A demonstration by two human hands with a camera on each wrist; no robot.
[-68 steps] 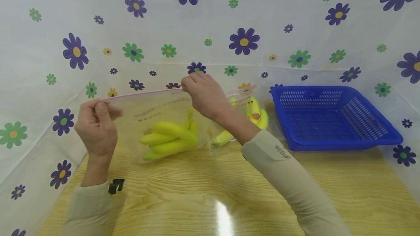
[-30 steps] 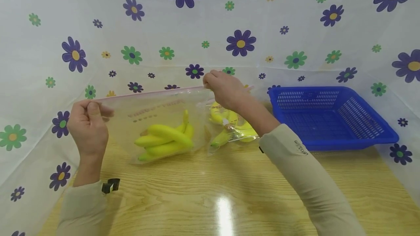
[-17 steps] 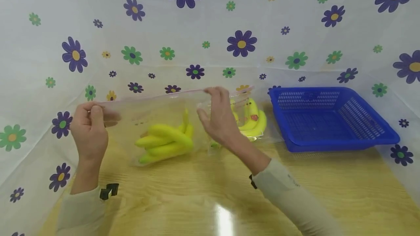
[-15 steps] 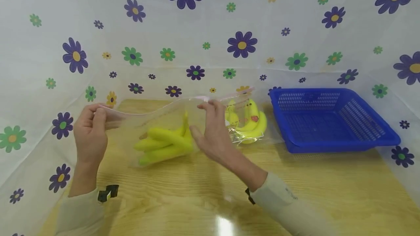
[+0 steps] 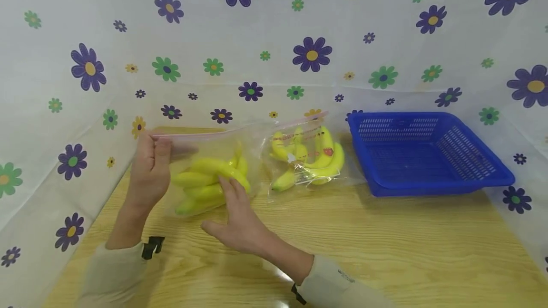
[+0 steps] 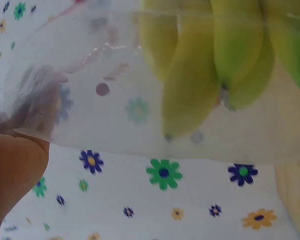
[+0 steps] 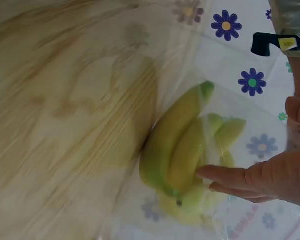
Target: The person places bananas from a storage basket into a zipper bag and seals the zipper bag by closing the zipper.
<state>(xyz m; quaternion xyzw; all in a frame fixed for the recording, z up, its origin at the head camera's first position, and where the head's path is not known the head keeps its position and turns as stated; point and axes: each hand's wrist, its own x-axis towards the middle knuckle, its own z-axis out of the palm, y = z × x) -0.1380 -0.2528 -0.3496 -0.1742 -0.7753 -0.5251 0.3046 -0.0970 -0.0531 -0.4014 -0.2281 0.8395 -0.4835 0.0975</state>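
Note:
A clear zip bag (image 5: 205, 144) with a pink top strip holds a bunch of bananas (image 5: 201, 191) and leans upright on the table. My left hand (image 5: 147, 175) pinches its upper left corner, thumb in front. In the left wrist view, the bag's film (image 6: 90, 120) is bunched at that hand, beside the banana tips (image 6: 195, 100). With fingers extended, my right hand (image 5: 239, 227) touches the bananas through the front of the bag. The right wrist view shows its fingertips (image 7: 210, 172) against the film over the bananas (image 7: 162, 140).
Right of my hands lies a second clear bag (image 5: 308, 129) with bananas (image 5: 334, 160) in it. Beyond it stands a blue perforated basket (image 5: 428, 187). A flower-print cloth (image 5: 274, 27) rises behind and at both sides of the wooden table (image 5: 406, 246).
My right hand has let go of the bag's top strip and moved down and left onto the bananas. The left hand has moved right, still pinching the corner; the top strip has slackened.

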